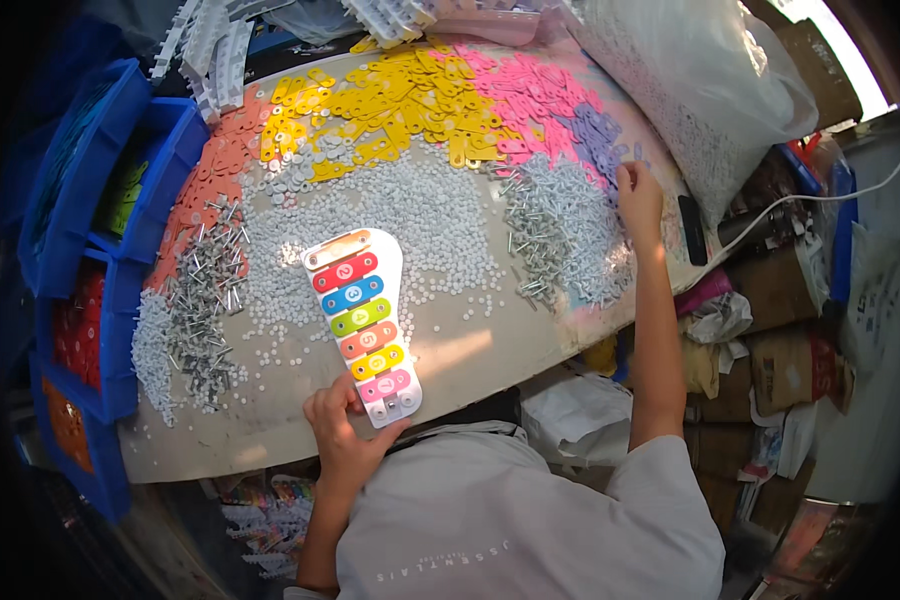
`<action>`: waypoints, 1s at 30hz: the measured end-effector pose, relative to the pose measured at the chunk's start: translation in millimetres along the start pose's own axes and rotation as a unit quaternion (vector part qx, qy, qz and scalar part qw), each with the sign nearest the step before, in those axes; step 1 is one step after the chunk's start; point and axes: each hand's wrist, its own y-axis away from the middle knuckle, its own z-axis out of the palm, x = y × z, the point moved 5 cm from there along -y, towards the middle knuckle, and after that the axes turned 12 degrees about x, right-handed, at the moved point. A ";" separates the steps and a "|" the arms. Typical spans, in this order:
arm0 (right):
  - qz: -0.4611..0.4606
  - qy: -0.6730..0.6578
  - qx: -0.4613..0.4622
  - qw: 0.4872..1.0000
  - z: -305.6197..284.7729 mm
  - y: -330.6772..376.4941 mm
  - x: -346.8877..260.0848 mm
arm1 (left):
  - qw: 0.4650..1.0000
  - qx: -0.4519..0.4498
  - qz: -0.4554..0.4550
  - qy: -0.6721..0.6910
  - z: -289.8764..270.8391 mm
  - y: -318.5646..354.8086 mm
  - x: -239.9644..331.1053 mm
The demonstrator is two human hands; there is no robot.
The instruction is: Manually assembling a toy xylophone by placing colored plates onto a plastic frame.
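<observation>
A toy xylophone [388,262] with a white base and several coloured metal bars lies on the table in front of me. At its near end, beside the pink bar, my left hand [342,425] grips the base between thumb and fingers. The last spot on that end shows white base with small fittings and no bar. My right hand [640,200] reaches to the far right, its fingers closed at the edge of the purple bars [595,135]. Whatever is between those fingertips is too small to make out.
Piles of yellow bars [400,95], pink bars [525,95] and orange bars [195,215] ring white washers [400,210]. Metal pins [208,310] and white screws [580,230] flank them. Blue bins [120,330] stand left; a phone [692,230] and a clear bag [700,80] lie right.
</observation>
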 end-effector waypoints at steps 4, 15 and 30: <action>0.101 0.082 -0.050 0.990 36.4 -25.7 44.8 | 1.000 -0.004 -0.010 0.003 -0.5 -2.1 0.4; -0.026 0.061 -0.008 0.998 43.0 -15.3 45.0 | 1.000 0.007 0.010 0.001 -1.7 -5.5 1.3; -0.046 -0.293 -0.529 0.795 -41.7 228.2 -284.0 | 0.987 0.050 -0.107 0.110 -12.5 -6.3 -10.1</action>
